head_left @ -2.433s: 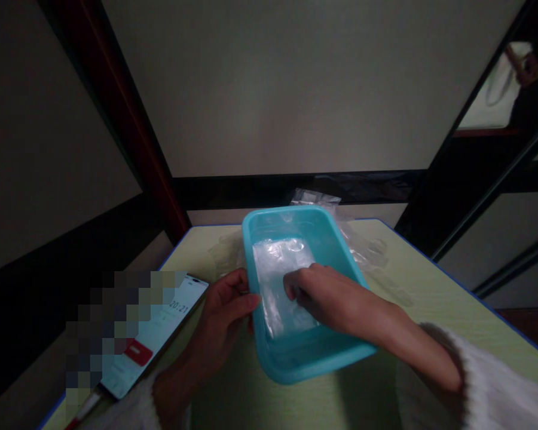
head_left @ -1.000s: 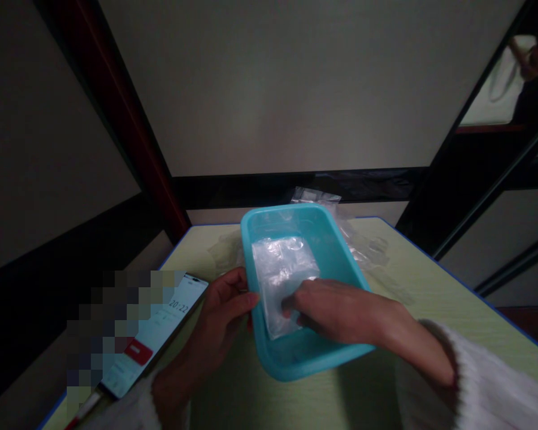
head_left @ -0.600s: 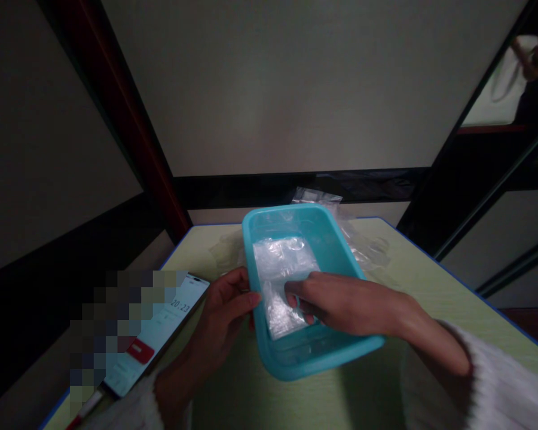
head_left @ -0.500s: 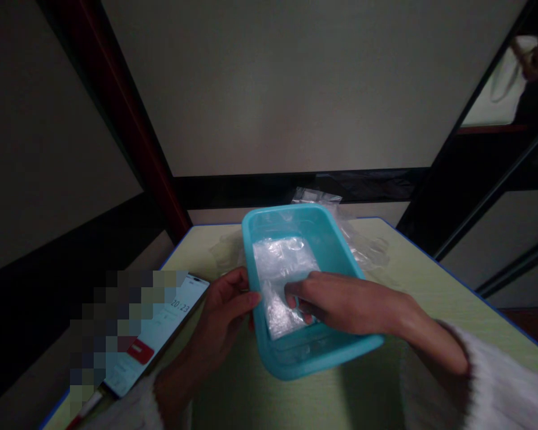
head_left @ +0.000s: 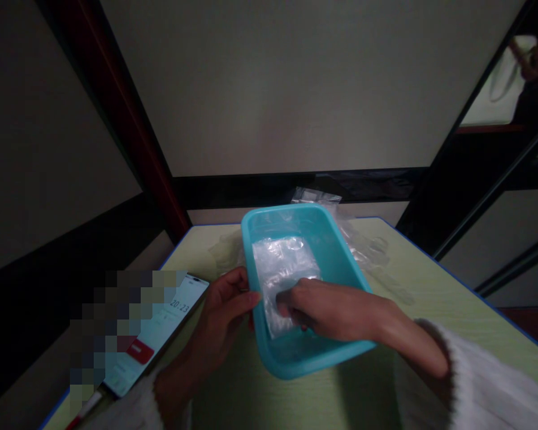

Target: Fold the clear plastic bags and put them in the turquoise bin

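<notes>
A turquoise plastic basin (head_left: 341, 251) is tilted above the table, its near end toward me. Folded clear plastic (head_left: 282, 257) lies flat on its floor, toward the left side. My left hand (head_left: 226, 310) pinches the basin's left rim, thumb on top. My right hand (head_left: 327, 307) reaches over the right rim into the basin, fingers curled down on the lower part of the plastic. Its fingertips are partly hidden, so whether they grip the plastic is unclear. Behind the basin, crumpled clear plastic (head_left: 361, 239) lies on the table.
On the left of the pale green table (head_left: 434, 334) with a blue edge lies a lit phone (head_left: 161, 328) with a cable at its lower end. A light wall panel (head_left: 273, 89) stands behind. A white bag (head_left: 497, 89) is at the upper right.
My right hand has moved slightly left and down inside the basin, its fingers more curled. More of the clear plastic behind the right wrist shows. My left hand has stayed on the rim.
</notes>
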Demonstrator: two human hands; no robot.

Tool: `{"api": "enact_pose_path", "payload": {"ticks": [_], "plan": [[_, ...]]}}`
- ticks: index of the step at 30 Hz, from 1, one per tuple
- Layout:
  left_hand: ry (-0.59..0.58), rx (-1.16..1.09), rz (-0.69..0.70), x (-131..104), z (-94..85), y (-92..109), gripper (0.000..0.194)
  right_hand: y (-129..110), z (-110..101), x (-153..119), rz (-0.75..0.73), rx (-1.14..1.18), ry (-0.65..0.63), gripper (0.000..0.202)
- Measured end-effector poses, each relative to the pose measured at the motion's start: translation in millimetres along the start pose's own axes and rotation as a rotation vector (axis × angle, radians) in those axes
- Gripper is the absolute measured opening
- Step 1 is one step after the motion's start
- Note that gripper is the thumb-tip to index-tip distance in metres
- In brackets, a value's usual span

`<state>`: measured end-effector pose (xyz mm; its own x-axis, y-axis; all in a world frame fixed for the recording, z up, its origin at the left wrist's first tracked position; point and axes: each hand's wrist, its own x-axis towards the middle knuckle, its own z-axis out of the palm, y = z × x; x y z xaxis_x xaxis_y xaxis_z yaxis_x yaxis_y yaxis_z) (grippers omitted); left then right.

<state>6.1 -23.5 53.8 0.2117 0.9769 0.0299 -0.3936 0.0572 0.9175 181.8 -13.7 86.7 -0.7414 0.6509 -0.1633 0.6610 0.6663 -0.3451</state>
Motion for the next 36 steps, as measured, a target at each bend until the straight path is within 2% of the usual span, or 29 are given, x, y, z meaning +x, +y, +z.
{"api": "enact_pose_path", "payload": {"ticks": [7, 15, 27, 32, 36], "plan": [[-0.007, -0.009, -0.006, 0.1, -0.6, -0.1, 0.015, -4.7, -1.7, 2.2, 0.034, 0.002, -0.072, 0.038], [0.032, 0.018, 0.002, 0.3, -0.3, 0.1, 0.016, -7.6, -2.0, 3.3, 0.022, -0.014, -0.147, 0.044], [-0.014, 0.01, -0.006, 0.8, -2.8, -2.4, 0.015, -2.9, -7.1, 0.3, -0.02, 0.074, -0.188, 0.037], [-0.003, 0.02, 0.0, 1.1, -3.5, -1.6, 0.014, -6.3, -9.4, -2.0, 0.059, 0.061, -0.109, 0.033], [0.007, 0.013, -0.008, 0.1, -2.9, 0.3, 0.015, -6.7, -8.8, -2.4, 0.143, 0.039, -0.032, 0.047]]}}
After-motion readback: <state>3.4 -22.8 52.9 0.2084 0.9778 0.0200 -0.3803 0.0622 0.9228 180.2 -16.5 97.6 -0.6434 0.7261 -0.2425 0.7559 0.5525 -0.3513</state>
